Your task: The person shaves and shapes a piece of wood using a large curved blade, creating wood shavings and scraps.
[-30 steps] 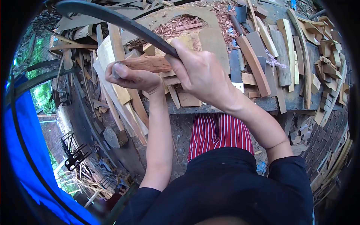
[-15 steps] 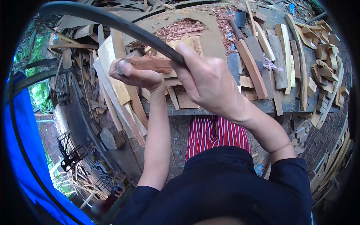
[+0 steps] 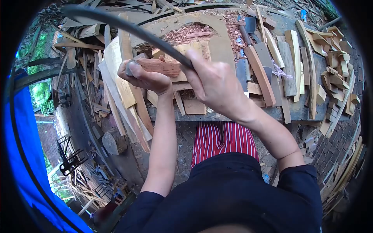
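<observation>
My left hand (image 3: pixel 149 80) is closed around a rough reddish piece of wood (image 3: pixel 161 67), with a grey covering on its thumb. The piece lies roughly level above the workbench, its right end close to my other hand. My right hand (image 3: pixel 217 83) grips the near end of a long dark curved blade (image 3: pixel 132 29), seen edge-on. From the fist it reaches up and to the left, passing over the wood in this view; its grip is hidden inside my fingers.
On the workbench (image 3: pixel 268 112), reddish shavings (image 3: pixel 190 33) lie behind my hands. To the right are a long reddish-brown wooden piece (image 3: pixel 261 75), a saw blade (image 3: pixel 241 72) and many offcuts (image 3: pixel 338 79). Planks (image 3: pixel 116 73) lean at the left; a blue tarp (image 3: pixel 29 155) hangs beyond.
The far end of the blade has swung slightly right and down. The wood has shifted slightly right and down in view with my left hand. Both grips are unchanged.
</observation>
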The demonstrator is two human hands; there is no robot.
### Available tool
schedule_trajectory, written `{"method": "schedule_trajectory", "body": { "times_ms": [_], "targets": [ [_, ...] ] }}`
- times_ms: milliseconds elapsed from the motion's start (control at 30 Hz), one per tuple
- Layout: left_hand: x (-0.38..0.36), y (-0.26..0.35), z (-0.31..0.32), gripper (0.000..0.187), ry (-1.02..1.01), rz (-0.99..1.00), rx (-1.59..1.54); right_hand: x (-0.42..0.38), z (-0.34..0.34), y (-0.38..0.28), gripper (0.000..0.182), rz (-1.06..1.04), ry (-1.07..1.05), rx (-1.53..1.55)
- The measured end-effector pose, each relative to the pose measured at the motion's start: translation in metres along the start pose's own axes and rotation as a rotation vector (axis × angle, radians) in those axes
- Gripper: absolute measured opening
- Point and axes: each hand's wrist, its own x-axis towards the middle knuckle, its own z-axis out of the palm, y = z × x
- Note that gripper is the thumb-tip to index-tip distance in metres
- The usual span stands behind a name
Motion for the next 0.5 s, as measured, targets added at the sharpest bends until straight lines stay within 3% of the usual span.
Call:
{"method": "schedule_trajectory", "body": {
  "times_ms": [67, 133, 367, 433, 500],
  "targets": [
    [0.0, -0.008, -0.004, 0.031, -0.032, 0.021, 0.04, -0.024, 0.023, 0.04, 0.02, 0.244, -0.325, -0.309],
    [0.002, -0.002, 0.003, 0.03, -0.045, -0.002, -0.036, -0.033, 0.028, 0.063, 0.02, 0.224, -0.295, -0.321],
    [-0.003, -0.004, -0.001, 0.03, -0.034, -0.02, -0.009, -0.02, 0.004, 0.043, 0.021, 0.227, -0.374, -0.325],
    [-0.007, -0.003, 0.002, 0.029, -0.037, 0.08, 0.005, -0.026, 0.006, 0.052, 0.022, 0.259, -0.404, -0.322],
    [-0.004, -0.005, 0.001, 0.027, -0.053, 0.056, -0.018, -0.028, 0.02, 0.067, 0.025, 0.379, -0.384, 0.05]
  ]
}}
